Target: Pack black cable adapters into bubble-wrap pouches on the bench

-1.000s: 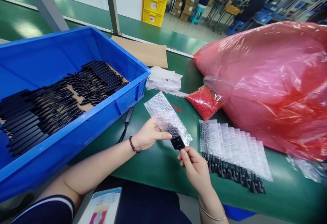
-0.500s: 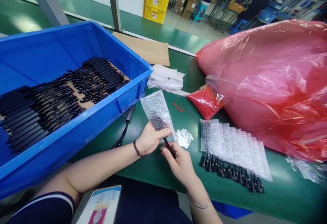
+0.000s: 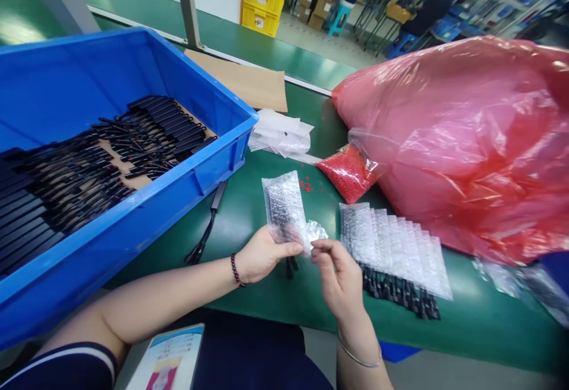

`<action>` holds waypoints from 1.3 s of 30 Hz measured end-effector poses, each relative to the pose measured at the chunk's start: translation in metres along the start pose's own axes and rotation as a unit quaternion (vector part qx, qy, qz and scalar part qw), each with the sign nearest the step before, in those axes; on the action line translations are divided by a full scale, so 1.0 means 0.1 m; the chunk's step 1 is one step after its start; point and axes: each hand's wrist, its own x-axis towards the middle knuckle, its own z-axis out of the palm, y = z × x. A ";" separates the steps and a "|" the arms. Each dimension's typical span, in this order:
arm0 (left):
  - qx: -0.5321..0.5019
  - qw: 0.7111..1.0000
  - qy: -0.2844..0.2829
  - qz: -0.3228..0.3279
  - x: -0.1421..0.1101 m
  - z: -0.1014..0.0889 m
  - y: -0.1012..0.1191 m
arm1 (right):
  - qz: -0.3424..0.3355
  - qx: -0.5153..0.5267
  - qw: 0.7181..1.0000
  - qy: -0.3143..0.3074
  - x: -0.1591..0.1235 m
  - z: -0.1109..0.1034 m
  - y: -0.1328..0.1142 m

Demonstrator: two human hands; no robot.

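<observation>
Left hand pinches the bubble-wrap sleeve — right hand fingers grip its open edge — best keep that mouth taut over the black part.

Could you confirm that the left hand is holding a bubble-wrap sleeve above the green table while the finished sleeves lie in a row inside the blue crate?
Not quite: the head view shows the row of finished sleeves on the green table, right of the hands, not in the blue crate. The left hand does hold a bubble-wrap sleeve.

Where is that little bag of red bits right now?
The red bag lies on the green table, centre-right, against the big pink sack, just beyond the row of bubble pouches.
</observation>
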 end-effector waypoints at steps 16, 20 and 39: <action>0.877 0.455 0.122 0.097 -0.01 -0.36 1.15 | 0.291 -0.337 0.895 -0.024 0.43 -0.95 0.46; 0.861 0.481 0.163 0.017 -0.08 -0.47 1.35 | 0.334 -0.398 0.848 -0.100 0.57 -0.73 0.76; 0.883 0.418 0.200 -0.079 0.04 -0.47 1.13 | 0.015 -0.203 0.978 0.046 0.68 -0.14 0.20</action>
